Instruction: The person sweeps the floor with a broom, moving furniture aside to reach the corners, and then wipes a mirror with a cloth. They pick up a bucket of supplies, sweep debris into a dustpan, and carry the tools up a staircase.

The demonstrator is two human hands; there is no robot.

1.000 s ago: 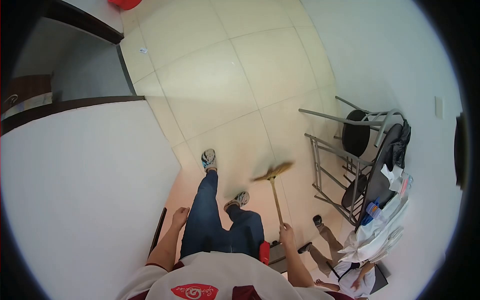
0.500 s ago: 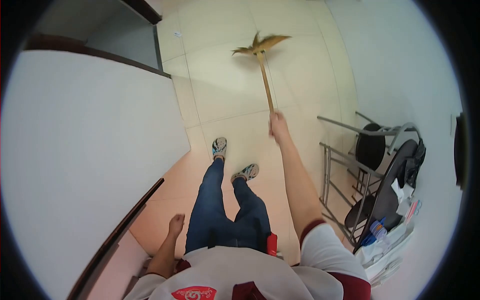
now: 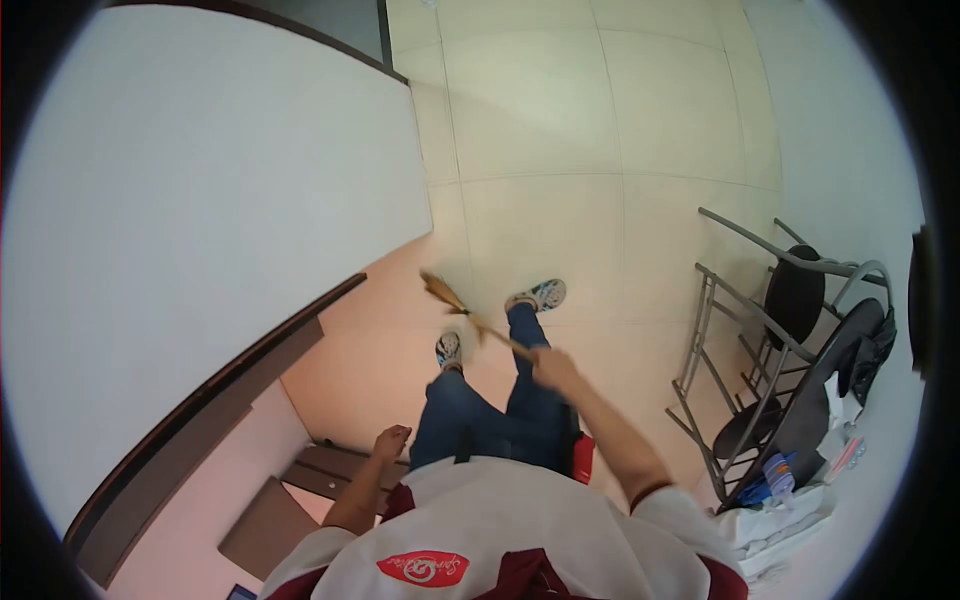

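Observation:
My right hand (image 3: 555,370), blurred by motion, is closed round the handle of a broom (image 3: 508,343). The handle slants up and left across my shin to a fan of straw-coloured bristles (image 3: 443,290). These bristles are over the tiled floor, just ahead of my shoe (image 3: 449,349); the other shoe (image 3: 537,296) is further forward on the right. Beside my left hip, my left hand (image 3: 393,440) hangs with its fingers curled in and nothing showing in them.
A white partition (image 3: 230,190) with a dark lower edge fills the left. Metal-framed chairs (image 3: 795,295) stand along the right wall, near a table with papers and a bottle (image 3: 778,474). Behind my left arm is a dark wooden drawer unit (image 3: 330,470). Pale floor tiles (image 3: 535,110) stretch ahead.
The broom has swung back from far ahead to near my feet, its head now to the left. My right arm has drawn in. My feet have stepped and the view has shifted.

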